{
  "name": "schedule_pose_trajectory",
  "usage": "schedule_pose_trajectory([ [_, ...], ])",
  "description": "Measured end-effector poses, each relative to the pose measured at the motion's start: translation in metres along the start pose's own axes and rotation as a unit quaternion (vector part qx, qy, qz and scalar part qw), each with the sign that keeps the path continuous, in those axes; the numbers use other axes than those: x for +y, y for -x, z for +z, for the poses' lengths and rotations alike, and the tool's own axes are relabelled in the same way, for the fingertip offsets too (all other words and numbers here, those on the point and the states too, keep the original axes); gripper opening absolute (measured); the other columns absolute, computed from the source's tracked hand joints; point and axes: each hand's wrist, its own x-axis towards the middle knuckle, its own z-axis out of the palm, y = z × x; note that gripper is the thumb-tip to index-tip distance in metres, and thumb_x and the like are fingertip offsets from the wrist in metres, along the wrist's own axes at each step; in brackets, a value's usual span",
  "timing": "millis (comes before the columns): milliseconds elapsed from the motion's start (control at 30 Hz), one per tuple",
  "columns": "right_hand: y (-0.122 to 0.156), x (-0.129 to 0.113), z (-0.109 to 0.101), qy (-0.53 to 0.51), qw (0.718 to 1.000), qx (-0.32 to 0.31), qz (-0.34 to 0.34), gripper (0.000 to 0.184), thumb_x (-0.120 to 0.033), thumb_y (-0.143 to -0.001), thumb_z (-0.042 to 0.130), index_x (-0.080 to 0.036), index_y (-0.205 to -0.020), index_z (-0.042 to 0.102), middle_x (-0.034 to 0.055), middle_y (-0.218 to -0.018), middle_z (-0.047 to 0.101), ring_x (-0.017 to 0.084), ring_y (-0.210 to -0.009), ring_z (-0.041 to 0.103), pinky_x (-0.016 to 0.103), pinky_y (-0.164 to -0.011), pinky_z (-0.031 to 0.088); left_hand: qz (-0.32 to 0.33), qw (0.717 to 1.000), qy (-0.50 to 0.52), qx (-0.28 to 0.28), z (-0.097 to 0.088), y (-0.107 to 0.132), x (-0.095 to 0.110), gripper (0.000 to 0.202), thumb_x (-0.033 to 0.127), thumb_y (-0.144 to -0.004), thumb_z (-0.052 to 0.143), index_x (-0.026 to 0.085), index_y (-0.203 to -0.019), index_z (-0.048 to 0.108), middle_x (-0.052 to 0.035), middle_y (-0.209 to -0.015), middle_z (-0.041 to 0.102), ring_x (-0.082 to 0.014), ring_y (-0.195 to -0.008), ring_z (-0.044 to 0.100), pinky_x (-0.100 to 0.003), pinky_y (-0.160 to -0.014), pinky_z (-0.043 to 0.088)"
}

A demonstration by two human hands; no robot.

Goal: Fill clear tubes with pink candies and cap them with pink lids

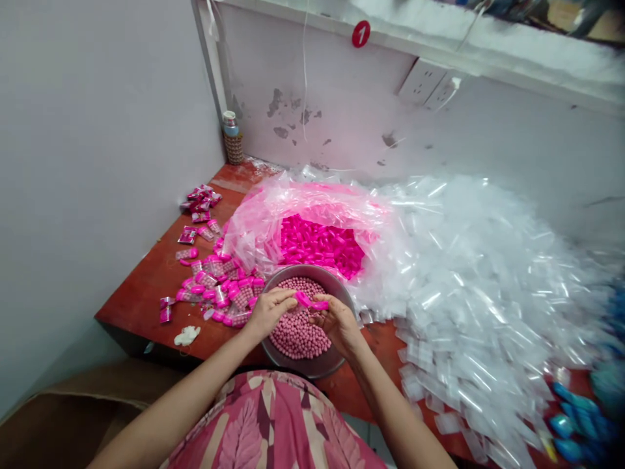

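Over a grey bowl (pixel 346 296) of small round pink beads (pixel 300 339), my two hands meet around a bright pink plastic cap. My left hand (pixel 271 312) pinches its left part (pixel 303 299) between thumb and fingers. At the other side, my right hand (pixel 339 326) pinches the right part (pixel 319 305). Whether these are one hinged cap or two touching pieces, I cannot tell. Just behind the bowl, an open clear bag (pixel 254 221) holds many loose pink caps (pixel 319 244). Left of the bowl lie pink-capped clear containers filled with beads (pixel 222 286).
A large heap of clear plastic tubes (pixel 463 280) covers the right side of the red table (pixel 141 299). Small pink packets (pixel 201 198) and a crumpled white scrap (pixel 187 335) lie at left. Blue items (pixel 576 417) sit at far right; a woven holder (pixel 234 148) stands in the corner.
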Motion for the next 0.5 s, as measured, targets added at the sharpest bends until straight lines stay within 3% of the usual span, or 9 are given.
schedule_pose_trajectory([
  [100, 0.0, -0.004, 0.003, -0.035, 0.997, -0.024, 0.062, 0.032, -0.048, -0.074, 0.06, -0.02, -0.088, 0.064, 0.0038, -0.088, 0.064, 0.017, -0.081, 0.059, 0.037, -0.074, 0.049, 0.042, 0.997, -0.048, -0.033, 0.005, 0.002, 0.002, 0.021, 0.029, -0.076, 0.058, 0.021, -0.09, 0.071, -0.0055, -0.093, 0.067, -0.0196, -0.094, 0.057, -0.033, -0.09, 0.039],
  [233, 0.001, 0.001, 0.006, -0.079, 0.985, -0.037, 0.146, 0.031, -0.046, -0.076, 0.058, -0.018, -0.086, 0.062, 0.003, -0.078, 0.065, 0.017, -0.079, 0.06, 0.043, -0.078, 0.048, 0.061, 0.996, -0.064, -0.018, 0.015, 0.004, 0.0, 0.022, 0.027, -0.079, 0.055, 0.02, -0.094, 0.07, -0.0068, -0.097, 0.062, -0.0191, -0.096, 0.056, -0.032, -0.088, 0.042],
  [400, -0.002, 0.011, 0.008, -0.137, 0.981, -0.011, 0.138, 0.015, -0.028, -0.073, 0.062, -0.015, -0.081, 0.061, -0.0003, -0.07, 0.064, 0.014, -0.069, 0.06, 0.042, -0.079, 0.048, 0.061, 0.994, -0.091, -0.015, 0.019, 0.004, 0.001, 0.022, 0.026, -0.079, 0.055, 0.018, -0.093, 0.07, -0.0077, -0.096, 0.063, -0.0191, -0.096, 0.056, -0.034, -0.09, 0.042],
  [500, -0.006, 0.016, 0.012, -0.167, 0.978, 0.0, 0.129, 0.013, -0.026, -0.073, 0.06, -0.016, -0.079, 0.059, -0.0012, -0.067, 0.064, 0.013, -0.066, 0.059, 0.041, -0.077, 0.049, 0.064, 0.991, -0.114, -0.017, 0.019, 0.003, -0.001, 0.022, 0.027, -0.079, 0.053, 0.018, -0.091, 0.07, -0.0078, -0.097, 0.064, -0.0197, -0.096, 0.057, -0.035, -0.09, 0.043],
])
